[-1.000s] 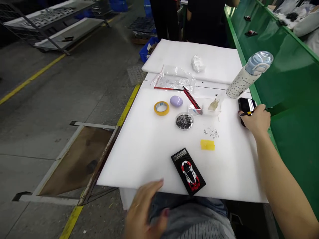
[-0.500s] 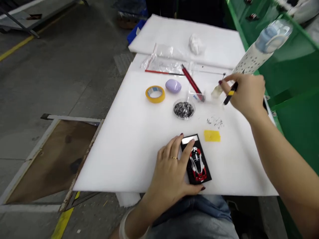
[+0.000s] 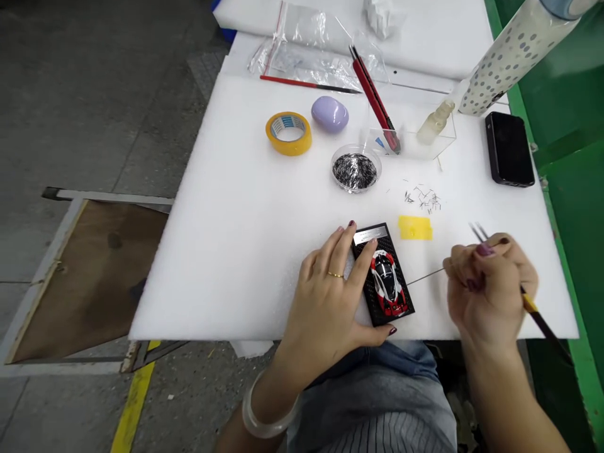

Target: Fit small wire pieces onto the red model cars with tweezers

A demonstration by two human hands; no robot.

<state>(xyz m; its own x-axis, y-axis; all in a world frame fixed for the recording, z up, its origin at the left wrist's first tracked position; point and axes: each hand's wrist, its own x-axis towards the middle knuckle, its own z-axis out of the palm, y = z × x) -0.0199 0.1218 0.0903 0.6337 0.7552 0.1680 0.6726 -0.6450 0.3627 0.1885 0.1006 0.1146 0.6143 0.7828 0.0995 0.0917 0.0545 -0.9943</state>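
My left hand [image 3: 325, 308] lies around a small black display base [image 3: 368, 308], gripping its edges between thumb and fingers. A red, white and black model car [image 3: 387, 283] sits on that base, below a silver label plate [image 3: 370, 234]. To the right, my right hand [image 3: 491, 283] is closed on tweezers [image 3: 528, 303] with a yellow band, their tips pointing up and left. A thin dark rod [image 3: 425, 275] also runs from its fingers to the base's right edge. Beyond the base are a yellow tape piece [image 3: 415, 228], loose dark slivers [image 3: 427, 199] and a clear dish [image 3: 355, 170] of similar slivers.
A clear box [image 3: 410, 141] holds a small bottle [image 3: 435, 123] and a red cutter [image 3: 375, 97]. Around it are a purple egg-shaped object [image 3: 330, 114], yellow tape roll [image 3: 289, 148], thin brush [image 3: 306, 83], plastic bag [image 3: 311, 56], black device [image 3: 509, 150] and dotted flask [image 3: 507, 60].
My right hand has moved from beside the small bottle down toward me, bringing the tweezers and thin rod near the model car. My left hand stays on the base. The view has tilted down.
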